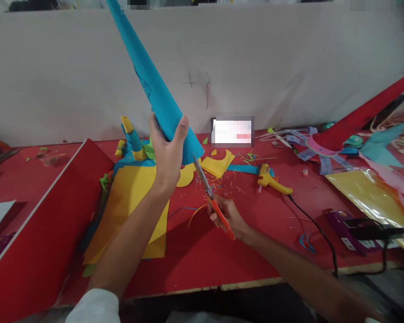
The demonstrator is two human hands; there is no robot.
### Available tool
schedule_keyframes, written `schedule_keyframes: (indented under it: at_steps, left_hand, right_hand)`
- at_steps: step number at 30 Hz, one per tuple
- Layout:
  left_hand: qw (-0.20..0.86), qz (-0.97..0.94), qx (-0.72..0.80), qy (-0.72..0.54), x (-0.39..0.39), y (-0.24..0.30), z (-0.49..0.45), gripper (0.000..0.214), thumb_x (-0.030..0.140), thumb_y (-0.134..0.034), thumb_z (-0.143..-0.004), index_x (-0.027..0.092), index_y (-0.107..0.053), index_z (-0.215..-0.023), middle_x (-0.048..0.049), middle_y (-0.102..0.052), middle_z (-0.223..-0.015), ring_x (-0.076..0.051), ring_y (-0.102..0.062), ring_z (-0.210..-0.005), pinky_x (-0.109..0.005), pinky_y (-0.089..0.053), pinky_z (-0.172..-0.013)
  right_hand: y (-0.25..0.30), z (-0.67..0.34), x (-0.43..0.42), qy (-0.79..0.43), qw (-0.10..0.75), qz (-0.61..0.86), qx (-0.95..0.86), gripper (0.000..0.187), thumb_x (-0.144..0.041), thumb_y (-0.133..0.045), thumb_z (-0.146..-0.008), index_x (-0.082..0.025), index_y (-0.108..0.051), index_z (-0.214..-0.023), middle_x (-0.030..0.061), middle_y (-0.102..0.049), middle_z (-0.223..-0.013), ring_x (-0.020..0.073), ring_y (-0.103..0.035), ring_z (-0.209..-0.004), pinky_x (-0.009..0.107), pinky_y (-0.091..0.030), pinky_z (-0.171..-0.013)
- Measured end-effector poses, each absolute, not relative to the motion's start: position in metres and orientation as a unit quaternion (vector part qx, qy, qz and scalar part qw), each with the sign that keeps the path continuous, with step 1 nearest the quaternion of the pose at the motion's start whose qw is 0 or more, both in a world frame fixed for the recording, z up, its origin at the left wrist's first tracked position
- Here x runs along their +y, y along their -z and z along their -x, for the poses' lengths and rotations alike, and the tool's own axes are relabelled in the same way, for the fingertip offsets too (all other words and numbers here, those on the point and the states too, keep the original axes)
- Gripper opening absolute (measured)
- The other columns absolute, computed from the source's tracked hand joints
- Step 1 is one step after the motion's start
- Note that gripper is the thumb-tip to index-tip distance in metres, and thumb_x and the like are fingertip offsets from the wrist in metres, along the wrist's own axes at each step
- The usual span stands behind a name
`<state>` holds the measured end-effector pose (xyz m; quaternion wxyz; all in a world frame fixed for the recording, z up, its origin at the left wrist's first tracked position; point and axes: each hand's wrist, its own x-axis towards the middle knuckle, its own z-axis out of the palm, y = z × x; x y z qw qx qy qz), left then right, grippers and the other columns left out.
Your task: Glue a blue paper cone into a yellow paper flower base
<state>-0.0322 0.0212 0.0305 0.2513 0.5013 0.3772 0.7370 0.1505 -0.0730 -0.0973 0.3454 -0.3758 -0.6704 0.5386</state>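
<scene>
- Blue paper cone [155, 85] up in the air above the red table [195, 251], tip pointing up and left past the top of frame, wide end low, over the yellow paper sheets [131, 202].
- Judged light and thin: rolled card, fairly stiff along its length, easy to crush or crease at the open end, not slippery.
- Best taken near the wide end, wrapped round with light pressure, clear of the rim edge.
- Left hand [166, 150] closed round that wide end, thumb across the near face, fingers hidden behind.
- Right hand [227, 217] closed on the orange handles of the scissors [210, 197]; blades angled up, tip at the cone's lower rim, touching or just short of it, cannot tell which. Blade gap narrow at most.
- Below the blades: thin paper trimmings [222, 186] scattered on the table.
- Further right: yellow glue gun [272, 180] lying flat, black cable [316, 226] trailing toward the near table edge.
- Far right: red cone [357, 119] lying on its side among paper strips.
- Left: red board [37, 233]; behind everything, a white partition [289, 67].
</scene>
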Motion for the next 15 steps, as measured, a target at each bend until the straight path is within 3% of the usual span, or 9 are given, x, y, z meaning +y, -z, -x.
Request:
schedule_keyframes:
  at_steps: [6, 12, 15]
  left_hand:
    - [0.254, -0.502, 0.383, -0.733, 0.0230, -0.0298, 0.0331, 0.063, 0.074, -0.080, -0.079, 0.034, -0.062, -0.125, -0.0062, -0.068, -0.116, -0.028, -0.069, -0.116, -0.038, -0.060, -0.093]
    - [0.254, -0.502, 0.390, -0.729, 0.0178, -0.0325, 0.0301, 0.053, 0.068, -0.079, -0.084, 0.034, -0.063, -0.121, -0.0040, -0.069, -0.115, -0.023, -0.070, -0.106, -0.038, -0.062, -0.089]
    - [0.258, -0.499, 0.388, -0.731, 0.0191, -0.0327, 0.0306, 0.052, 0.069, -0.079, -0.083, 0.036, -0.064, -0.122, -0.0044, -0.070, -0.116, -0.025, -0.070, -0.112, -0.040, -0.062, -0.093]
  right_hand:
    - [0.0978, -0.1512, -0.0731, -0.544, 0.355, 0.369, -0.664, 0.076, -0.100, -0.057, -0.074, -0.024, -0.045, -0.076, -0.0044, -0.044, -0.065, 0.0110, -0.037, -0.056, 0.027, -0.032, -0.049]
    - [0.0983, -0.1502, -0.0734, -0.570, 0.340, 0.387, -0.641, 0.071, -0.092, -0.068, -0.073, -0.025, -0.045, -0.076, -0.0054, -0.047, -0.059, 0.0120, -0.044, -0.050, 0.027, -0.035, -0.047]
    - [0.0994, -0.1496, -0.0726, -0.572, 0.337, 0.403, -0.630, 0.068, -0.087, -0.073, -0.073, -0.026, -0.044, -0.075, -0.0053, -0.048, -0.056, 0.0126, -0.046, -0.048, 0.028, -0.035, -0.045]
